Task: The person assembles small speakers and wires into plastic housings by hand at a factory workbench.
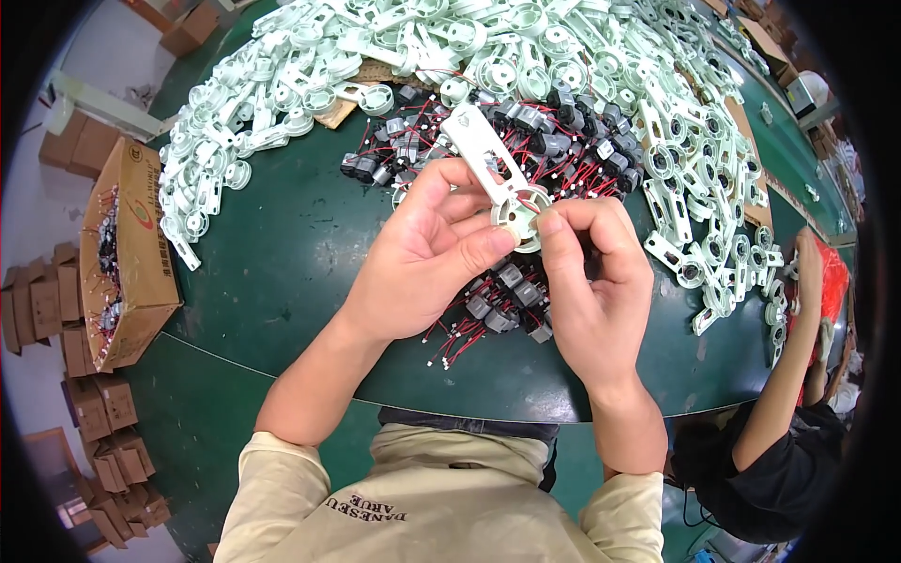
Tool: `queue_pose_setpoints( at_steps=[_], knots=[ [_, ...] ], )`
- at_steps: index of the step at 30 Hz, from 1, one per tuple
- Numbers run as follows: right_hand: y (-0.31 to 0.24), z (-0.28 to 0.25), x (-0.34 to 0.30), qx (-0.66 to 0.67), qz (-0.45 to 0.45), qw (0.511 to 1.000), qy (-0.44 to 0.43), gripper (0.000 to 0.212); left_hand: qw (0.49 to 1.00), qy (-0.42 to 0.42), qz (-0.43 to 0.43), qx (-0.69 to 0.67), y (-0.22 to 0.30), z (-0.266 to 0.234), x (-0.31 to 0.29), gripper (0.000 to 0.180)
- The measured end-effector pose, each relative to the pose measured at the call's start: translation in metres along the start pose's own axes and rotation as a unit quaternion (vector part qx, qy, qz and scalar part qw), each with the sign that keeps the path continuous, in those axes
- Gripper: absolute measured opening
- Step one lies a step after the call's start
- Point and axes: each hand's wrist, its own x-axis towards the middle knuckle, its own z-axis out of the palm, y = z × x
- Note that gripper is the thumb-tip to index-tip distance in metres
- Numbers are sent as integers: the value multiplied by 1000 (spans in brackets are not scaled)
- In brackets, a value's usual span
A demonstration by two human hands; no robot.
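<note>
Both hands meet over the middle of the table around one pale green plastic housing (481, 150), which has a long slotted handle and a round ring end. My left hand (427, 249) is closed on it, thumb on the ring's rim and fingers behind. At the ring's right side, my right hand (601, 281) pinches with thumb and forefinger; a bit of red wire shows inside the ring by those fingertips. Whether a motor sits in the ring I cannot tell. Below the hands lie several small grey motors (502, 305) with red wires and white plugs.
A large heap of pale green housings (375, 42) covers the table's far side. More grey motors (563, 141) lie before it. Housings with dark centres (690, 174) are on the right. A cardboard box (141, 272) of motors stands at left. A co-worker's arm (779, 375) reaches in at right.
</note>
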Motion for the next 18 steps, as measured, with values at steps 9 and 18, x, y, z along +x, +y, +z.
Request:
queue_pose_setpoints(
  at_steps=[9,18],
  knots=[
    [0,-1,1,-22,-14,1000,7,6,1000,1,4,0,-3,4,0,38],
    [1,0,0,-101,-69,992,7,14,1000,1,-14,-15,-3,5,-1,40]
  ],
)
